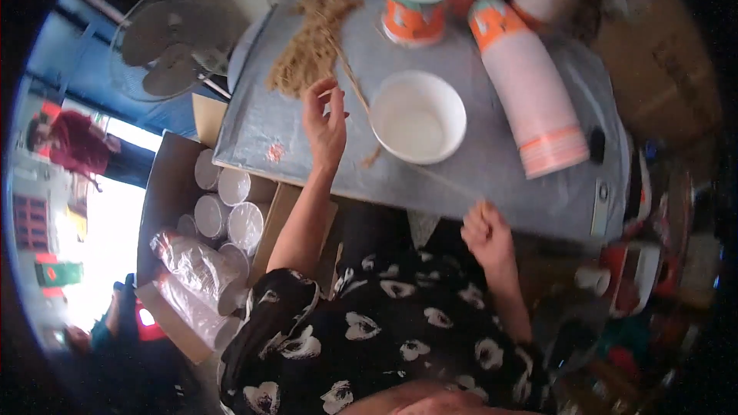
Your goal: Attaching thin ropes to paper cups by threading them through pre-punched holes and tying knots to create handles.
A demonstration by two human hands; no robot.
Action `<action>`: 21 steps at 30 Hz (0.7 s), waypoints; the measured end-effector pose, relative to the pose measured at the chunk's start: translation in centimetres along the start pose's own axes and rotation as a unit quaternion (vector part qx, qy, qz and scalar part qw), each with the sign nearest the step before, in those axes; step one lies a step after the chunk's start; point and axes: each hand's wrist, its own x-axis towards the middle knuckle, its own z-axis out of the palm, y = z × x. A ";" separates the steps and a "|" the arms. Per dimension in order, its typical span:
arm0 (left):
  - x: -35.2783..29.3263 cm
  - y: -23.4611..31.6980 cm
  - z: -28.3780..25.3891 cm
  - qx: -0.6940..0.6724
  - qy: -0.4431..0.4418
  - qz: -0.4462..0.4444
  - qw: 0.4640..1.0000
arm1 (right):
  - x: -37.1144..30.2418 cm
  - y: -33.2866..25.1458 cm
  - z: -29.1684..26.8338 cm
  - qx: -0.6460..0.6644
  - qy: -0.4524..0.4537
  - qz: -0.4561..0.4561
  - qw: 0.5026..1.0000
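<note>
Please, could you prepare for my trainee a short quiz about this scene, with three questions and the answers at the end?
1. Multiple choice: which of these is nearest to the person's left hand?
(a) the fan
(b) the brown fibre bundle
(c) the cardboard box
2. True or false: the white bowl has its open side toward the camera.
3. Short answer: beyond which side of the table, the person's left or right, is the cardboard box with white round containers?

Key: 1. b; 2. True; 3. Left.
</note>
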 end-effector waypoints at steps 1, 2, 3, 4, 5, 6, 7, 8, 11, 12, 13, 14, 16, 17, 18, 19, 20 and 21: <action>-2.5 1.0 -0.7 -0.006 -0.018 0.010 1.000 | 1.0 0.2 0.8 0.012 -0.019 -0.004 1.000; -4.9 1.9 -1.2 -0.014 -0.035 0.022 0.999 | 1.8 0.6 1.6 0.020 -0.022 -0.005 1.000; -7.1 3.4 -1.1 -0.024 -0.039 0.003 0.999 | 2.3 0.8 2.3 0.026 -0.025 -0.003 0.999; -8.9 4.8 -1.0 -0.026 -0.090 -0.010 0.996 | 2.8 0.8 2.9 0.027 -0.036 -0.003 0.999; -10.7 5.6 -1.4 -0.028 -0.135 -0.022 0.990 | 2.9 1.2 3.5 0.028 -0.052 0.000 0.998; -12.1 5.6 -1.4 -0.024 -0.190 -0.008 0.981 | 2.8 1.7 4.1 0.029 -0.025 -0.005 0.999; -13.4 6.1 -1.1 -0.028 -0.224 -0.009 0.974 | 2.8 1.9 4.6 0.026 -0.004 -0.012 1.000; -14.4 6.0 -0.7 -0.065 -0.263 -0.003 0.963 | 2.7 2.4 4.4 0.025 -0.014 -0.022 0.999; -16.5 7.3 0.3 -0.054 -0.299 -0.003 0.953 | 1.8 3.3 5.2 -0.031 0.028 -0.061 0.997; -17.1 7.2 0.4 -0.088 -0.301 -0.020 0.949 | 1.5 3.4 5.4 -0.031 0.026 -0.058 0.998; -17.5 7.3 0.4 -0.087 -0.298 -0.019 0.950 | 1.2 3.5 5.5 -0.048 0.015 -0.074 0.996; -17.7 7.3 0.3 -0.090 -0.295 -0.022 0.951 | 1.0 3.6 5.6 -0.065 0.004 -0.092 0.994; -18.2 6.6 0.6 -0.078 -0.271 -0.031 0.959 | 0.8 3.7 5.4 -0.079 0.020 -0.089 0.993; -18.2 6.4 0.5 -0.078 -0.271 -0.030 0.959 | 0.8 3.8 5.2 -0.092 0.037 -0.087 0.991; -17.9 6.3 0.3 -0.043 -0.278 0.001 0.960 | 0.8 3.9 4.7 -0.093 0.037 -0.090 0.991; -17.7 6.3 0.2 -0.008 -0.285 0.032 0.958 | 0.7 3.9 4.1 -0.137 0.052 -0.090 0.985; -17.8 6.4 0.3 0.009 -0.279 0.002 0.960 | 0.6 3.9 3.7 -0.181 0.068 -0.090 0.977; -17.5 6.6 0.2 0.056 -0.294 0.029 0.954 | 0.5 3.7 4.1 -0.301 0.099 -0.165 0.934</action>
